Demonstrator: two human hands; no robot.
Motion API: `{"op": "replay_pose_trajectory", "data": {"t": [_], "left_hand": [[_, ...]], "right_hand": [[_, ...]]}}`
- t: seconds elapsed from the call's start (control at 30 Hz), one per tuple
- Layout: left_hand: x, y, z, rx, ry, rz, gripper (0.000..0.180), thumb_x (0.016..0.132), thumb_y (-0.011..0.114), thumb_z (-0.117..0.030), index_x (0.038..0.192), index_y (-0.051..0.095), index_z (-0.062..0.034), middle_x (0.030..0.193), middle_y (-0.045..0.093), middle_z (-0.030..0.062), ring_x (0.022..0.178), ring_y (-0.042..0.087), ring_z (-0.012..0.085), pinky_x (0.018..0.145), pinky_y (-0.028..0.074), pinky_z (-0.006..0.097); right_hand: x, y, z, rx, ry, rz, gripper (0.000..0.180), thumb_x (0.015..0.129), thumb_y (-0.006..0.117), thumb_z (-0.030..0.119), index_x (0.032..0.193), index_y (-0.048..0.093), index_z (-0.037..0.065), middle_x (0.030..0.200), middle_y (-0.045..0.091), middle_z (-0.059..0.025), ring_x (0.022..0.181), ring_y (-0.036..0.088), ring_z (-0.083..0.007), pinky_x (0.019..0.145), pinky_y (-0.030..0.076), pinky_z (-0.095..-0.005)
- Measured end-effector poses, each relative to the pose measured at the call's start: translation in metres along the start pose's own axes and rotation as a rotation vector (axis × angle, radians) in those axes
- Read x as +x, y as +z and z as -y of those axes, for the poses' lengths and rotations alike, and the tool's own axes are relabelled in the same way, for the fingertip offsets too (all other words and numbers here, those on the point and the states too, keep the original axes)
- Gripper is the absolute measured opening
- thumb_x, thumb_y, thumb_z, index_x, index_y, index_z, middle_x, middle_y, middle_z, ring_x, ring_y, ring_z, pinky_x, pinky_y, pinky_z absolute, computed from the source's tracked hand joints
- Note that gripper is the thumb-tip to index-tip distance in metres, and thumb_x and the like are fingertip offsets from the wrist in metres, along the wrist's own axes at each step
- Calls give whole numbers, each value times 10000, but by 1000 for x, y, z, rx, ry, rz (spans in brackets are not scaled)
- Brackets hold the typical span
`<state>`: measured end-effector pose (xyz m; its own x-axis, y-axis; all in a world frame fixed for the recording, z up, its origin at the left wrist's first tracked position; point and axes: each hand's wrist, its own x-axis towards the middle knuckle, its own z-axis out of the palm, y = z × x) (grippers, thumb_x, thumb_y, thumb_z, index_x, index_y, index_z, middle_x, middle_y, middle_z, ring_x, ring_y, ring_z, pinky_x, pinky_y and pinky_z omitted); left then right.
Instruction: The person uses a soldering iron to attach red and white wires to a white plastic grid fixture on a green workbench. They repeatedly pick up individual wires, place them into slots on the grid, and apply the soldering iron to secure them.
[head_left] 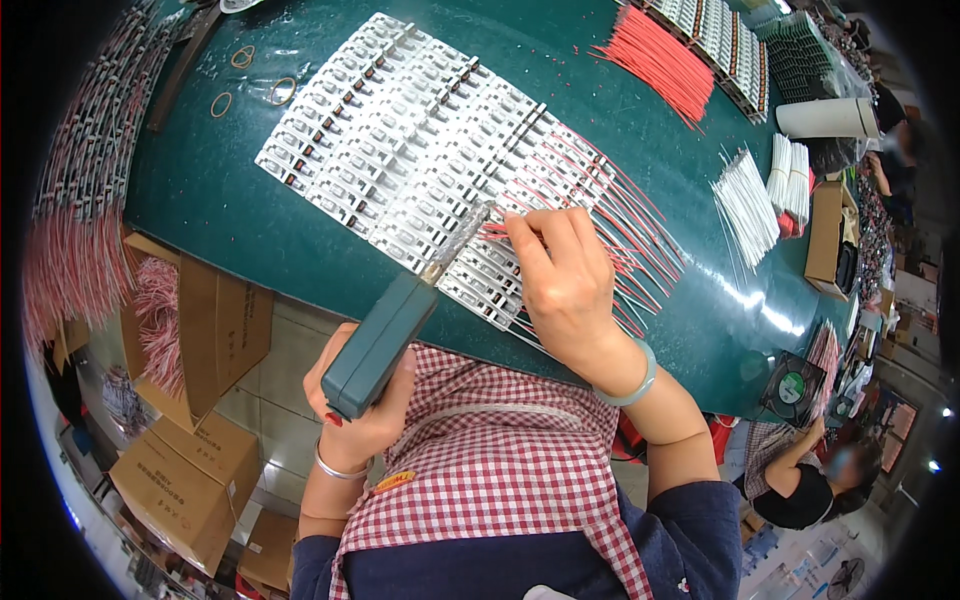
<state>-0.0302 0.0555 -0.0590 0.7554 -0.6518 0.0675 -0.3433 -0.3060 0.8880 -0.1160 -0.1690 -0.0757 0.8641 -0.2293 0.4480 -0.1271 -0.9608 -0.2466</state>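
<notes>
My left hand (365, 415) grips the green handle of a soldering iron (385, 340), whose metal tip reaches up to a row of small white circuit boards (400, 140) laid in strips on the green table (220, 210). My right hand (560, 280) presses on the near end of the boards and pinches a thin red wire by the iron's tip. Several red and white wires (630, 235) fan out from the boards to the right of that hand.
A bundle of loose red wires (655, 60) and bundles of white wires (750, 205) lie at the right. Rubber bands (250, 85) sit at far left. Cardboard boxes (190, 480) stand on the floor at left. Another person (800, 480) sits at lower right beside a small fan (795, 385).
</notes>
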Motion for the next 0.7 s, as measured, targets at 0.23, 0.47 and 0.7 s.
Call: {"op": "replay_pose_trajectory", "data": {"t": [0.23, 0.47, 0.7], "left_hand": [[-8, -2, 1, -101, -59, -46, 231, 774, 730, 31, 1001, 700, 64, 956, 702, 165, 798, 701, 232, 694, 552, 288], [-12, -4, 5, -83, -27, -58, 252, 766, 739, 36, 1013, 696, 68, 962, 704, 170, 815, 705, 241, 710, 554, 293], [-14, -5, 6, -44, 5, -48, 261, 751, 745, 39, 1004, 693, 71, 968, 708, 176, 820, 710, 255, 713, 560, 304]], "right_hand": [[1, -2, 1, 13, 7, 16, 305, 690, 629, -6, 985, 657, -81, 907, 581, -137, 814, 556, -276, 650, 498, -338], [-5, 0, 6, 50, 24, -60, 337, 675, 639, -33, 1009, 668, -67, 902, 592, -117, 801, 554, -257, 632, 483, -332], [-7, 4, 9, 68, 23, -76, 323, 687, 662, -44, 1009, 674, -56, 881, 602, -97, 751, 553, -226, 588, 470, -314]]}}
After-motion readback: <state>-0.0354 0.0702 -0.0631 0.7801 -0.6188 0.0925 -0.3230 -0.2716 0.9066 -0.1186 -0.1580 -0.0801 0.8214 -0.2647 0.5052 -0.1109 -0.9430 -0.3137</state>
